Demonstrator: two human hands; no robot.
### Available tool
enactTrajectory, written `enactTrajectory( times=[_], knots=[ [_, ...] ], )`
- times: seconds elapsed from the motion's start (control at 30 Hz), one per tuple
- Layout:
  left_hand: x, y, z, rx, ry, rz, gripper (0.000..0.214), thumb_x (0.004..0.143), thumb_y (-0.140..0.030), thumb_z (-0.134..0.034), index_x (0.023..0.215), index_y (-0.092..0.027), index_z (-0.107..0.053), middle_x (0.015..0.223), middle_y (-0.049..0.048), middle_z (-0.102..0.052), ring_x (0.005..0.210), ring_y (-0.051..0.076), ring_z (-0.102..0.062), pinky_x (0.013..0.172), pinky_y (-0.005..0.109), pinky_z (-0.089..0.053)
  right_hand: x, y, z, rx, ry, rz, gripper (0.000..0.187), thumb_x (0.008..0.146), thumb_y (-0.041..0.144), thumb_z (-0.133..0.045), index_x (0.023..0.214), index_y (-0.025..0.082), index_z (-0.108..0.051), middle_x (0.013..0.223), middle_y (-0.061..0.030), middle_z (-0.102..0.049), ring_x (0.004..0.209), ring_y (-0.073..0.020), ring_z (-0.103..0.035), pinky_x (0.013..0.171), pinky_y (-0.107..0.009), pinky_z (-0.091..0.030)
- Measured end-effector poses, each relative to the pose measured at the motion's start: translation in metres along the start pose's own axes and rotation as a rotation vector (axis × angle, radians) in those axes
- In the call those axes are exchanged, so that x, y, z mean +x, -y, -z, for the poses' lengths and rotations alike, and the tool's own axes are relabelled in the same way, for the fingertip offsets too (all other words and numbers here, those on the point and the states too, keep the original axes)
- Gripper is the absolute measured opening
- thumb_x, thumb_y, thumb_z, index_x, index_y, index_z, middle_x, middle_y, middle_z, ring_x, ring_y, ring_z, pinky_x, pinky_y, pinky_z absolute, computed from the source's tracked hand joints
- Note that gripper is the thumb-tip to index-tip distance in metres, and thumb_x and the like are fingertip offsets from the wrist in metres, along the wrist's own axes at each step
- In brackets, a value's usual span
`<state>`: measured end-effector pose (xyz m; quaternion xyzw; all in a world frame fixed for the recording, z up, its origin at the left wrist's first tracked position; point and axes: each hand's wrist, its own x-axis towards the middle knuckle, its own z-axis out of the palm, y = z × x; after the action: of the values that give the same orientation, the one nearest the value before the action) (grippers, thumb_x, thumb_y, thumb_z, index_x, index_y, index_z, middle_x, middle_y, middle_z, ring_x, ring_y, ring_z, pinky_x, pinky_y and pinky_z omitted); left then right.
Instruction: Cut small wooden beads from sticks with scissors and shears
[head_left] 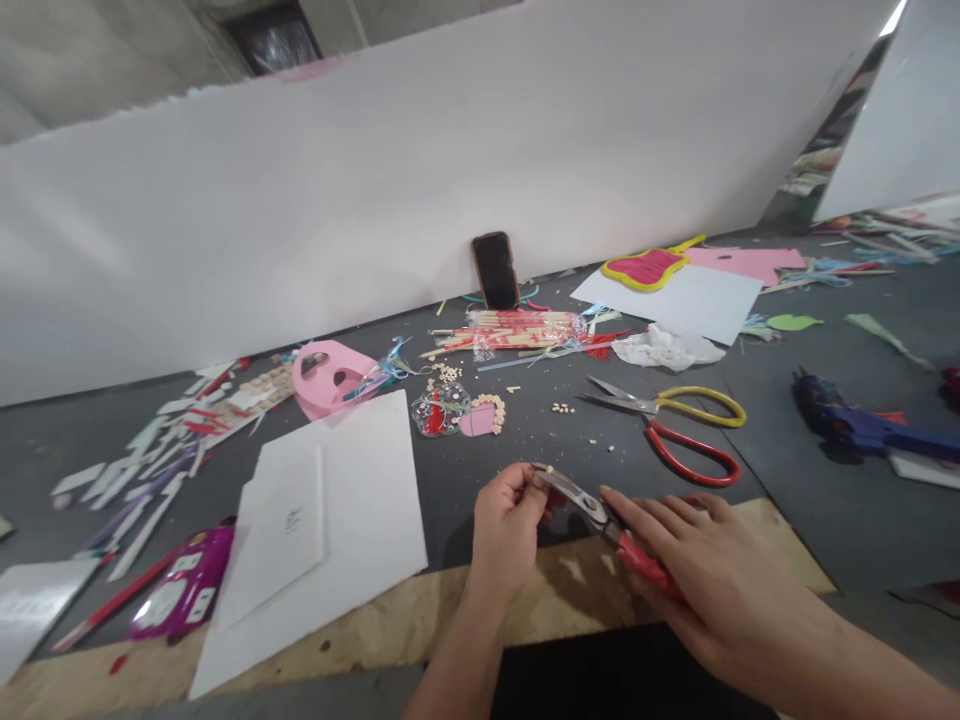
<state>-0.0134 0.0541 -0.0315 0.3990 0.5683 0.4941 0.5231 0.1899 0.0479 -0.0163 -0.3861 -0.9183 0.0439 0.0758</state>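
Note:
My right hand (pixel 697 560) is wrapped around the red handles of a pair of pliers (pixel 577 497), whose metal jaws point left. My left hand (pixel 506 520) is closed in a pinch right at the jaw tips. A tiny pale bit shows there; whatever else those fingers hold is hidden. Just beyond lie small cut pale pieces (pixel 562 408) and a pink paper shape (pixel 478 418) edged with such pieces. Beside it sits a clear dish (pixel 439 410) of small beads or sequins. Scissors (pixel 652 405) with one yellow and one red handle lie open nearby.
White sheets (pixel 367 480) lie at left, near a pink cutout (pixel 330 375) and a purple packet (pixel 187 580). Farther back are packaged sticks (pixel 525 330), a phone (pixel 496 270) and crumpled tissue (pixel 664 347). A blue glue gun (pixel 862 420) rests at right. A white board (pixel 375 180) stands behind.

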Motion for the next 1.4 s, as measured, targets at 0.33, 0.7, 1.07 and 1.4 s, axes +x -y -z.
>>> enactTrajectory(
  times=[0.33, 0.7, 1.07, 1.4],
  knots=[
    [-0.002, -0.001, -0.002, -0.020, 0.009, 0.004, 0.025, 0.083, -0.035, -0.055, 0.069, -0.015, -0.062, 0.061, 0.0007, -0.061, 0.057, 0.011, -0.051, 0.056, 0.021, -0.040, -0.004, 0.005, -0.002, 0.066, 0.001, -0.013, 0.047, 0.090, 0.023, -0.040, 0.137, 0.014, -0.038, 0.095, -0.0099, -0.068, 0.073, -0.0211, -0.063, 0.069, -0.038, -0.039],
    [0.000, 0.006, -0.002, -0.065, -0.012, 0.012, 0.023, 0.083, -0.034, -0.056, 0.071, -0.015, -0.062, 0.061, 0.0001, -0.060, 0.057, 0.011, -0.051, 0.056, 0.021, -0.040, -0.001, 0.004, -0.001, 0.063, 0.025, -0.011, 0.051, 0.090, 0.022, -0.040, 0.140, 0.013, -0.033, 0.106, -0.0118, -0.068, 0.085, -0.0245, -0.064, 0.072, -0.041, -0.045],
    [-0.004, 0.003, -0.005, 0.007, -0.056, -0.028, 0.025, 0.085, -0.034, -0.051, 0.071, -0.016, -0.060, 0.063, 0.0000, -0.058, 0.059, 0.012, -0.049, 0.057, 0.022, -0.038, 0.001, 0.003, 0.002, 0.062, -0.052, 0.011, 0.055, 0.087, 0.022, -0.046, 0.141, 0.018, -0.039, 0.125, -0.0126, -0.060, 0.102, -0.0259, -0.060, 0.082, -0.043, -0.048],
    [-0.005, 0.004, -0.007, 0.027, -0.103, -0.074, 0.026, 0.087, -0.036, -0.050, 0.074, -0.017, -0.060, 0.067, 0.0006, -0.060, 0.063, 0.013, -0.052, 0.060, 0.022, -0.041, 0.002, 0.002, -0.009, -0.054, -0.177, -0.090, 0.047, 0.092, 0.028, -0.042, 0.138, 0.023, -0.044, 0.084, -0.0063, -0.060, 0.073, -0.0207, -0.057, 0.064, -0.034, -0.045]
  ],
)
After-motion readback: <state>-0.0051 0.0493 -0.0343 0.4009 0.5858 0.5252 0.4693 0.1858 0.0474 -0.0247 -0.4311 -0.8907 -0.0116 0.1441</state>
